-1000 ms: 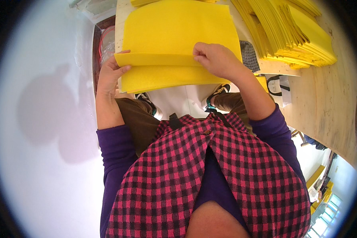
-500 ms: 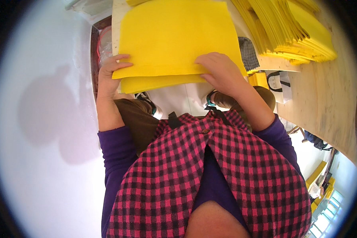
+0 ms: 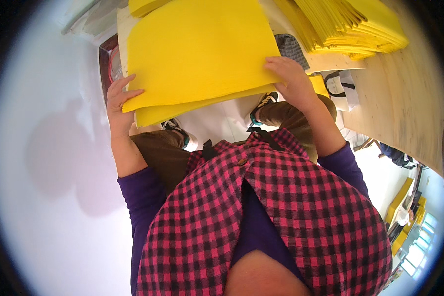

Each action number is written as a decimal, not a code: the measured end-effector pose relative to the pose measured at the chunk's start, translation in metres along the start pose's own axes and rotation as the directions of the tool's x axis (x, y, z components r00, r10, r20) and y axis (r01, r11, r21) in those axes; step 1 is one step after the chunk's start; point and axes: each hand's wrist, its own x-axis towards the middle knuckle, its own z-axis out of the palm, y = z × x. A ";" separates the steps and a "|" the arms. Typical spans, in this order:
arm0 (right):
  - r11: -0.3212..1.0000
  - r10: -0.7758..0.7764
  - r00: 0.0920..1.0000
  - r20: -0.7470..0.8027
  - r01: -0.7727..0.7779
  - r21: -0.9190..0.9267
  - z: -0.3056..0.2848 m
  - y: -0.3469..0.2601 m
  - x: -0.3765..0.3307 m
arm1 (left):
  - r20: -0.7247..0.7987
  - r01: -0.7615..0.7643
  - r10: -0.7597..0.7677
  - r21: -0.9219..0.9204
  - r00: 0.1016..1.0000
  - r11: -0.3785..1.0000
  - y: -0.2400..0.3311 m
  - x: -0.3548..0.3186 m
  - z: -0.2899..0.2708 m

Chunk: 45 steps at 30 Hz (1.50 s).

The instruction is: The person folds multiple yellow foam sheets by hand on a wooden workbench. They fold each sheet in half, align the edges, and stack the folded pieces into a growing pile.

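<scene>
Having been over the front part of the yellow sheet (image 3: pixel 202 49) half a second ago, the right hand (image 3: pixel 295 83) is now sitting farther out, at the sheet's right edge. One second ago the front edge was folding back over itself; now it is lying unfolded toward the person. The left hand (image 3: pixel 121 101) is staying at the near left corner, with thumb and forefinger showing apart along the edge. The right hand's fingers are reaching over the sheet's right edge, its thumb lying lower, by the near edge. Whether either grip is clamping the sheet, I cannot tell.

The sheet is lying in front of the person, its near edge hanging out above the shoes (image 3: pixel 174 129), and a lower yellow layer (image 3: pixel 182 111) is showing just beneath it. To the right, a pile of folded yellow pieces (image 3: pixel 350 34) is resting on the wooden tabletop (image 3: pixel 338 62). Grey textured cloth (image 3: pixel 291 49) is lying between the sheet and that pile. Below, a white bag with dark handles (image 3: pixel 351 98) is showing near the right knee.
</scene>
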 end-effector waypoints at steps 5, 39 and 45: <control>0.993 0.081 0.996 -0.027 -0.078 0.091 0.004 0.032 -0.002 | 0.008 0.077 -0.077 -0.157 0.997 0.985 0.000 -0.001 0.001; 0.670 0.650 0.759 -0.041 -0.547 0.502 0.039 0.066 0.049 | 0.018 0.639 -0.762 -0.557 0.648 0.530 0.017 0.016 0.011; 0.713 0.657 0.741 -0.135 -0.553 0.430 0.047 0.063 0.051 | -0.057 0.713 -0.783 -0.375 0.619 0.592 0.011 0.015 0.018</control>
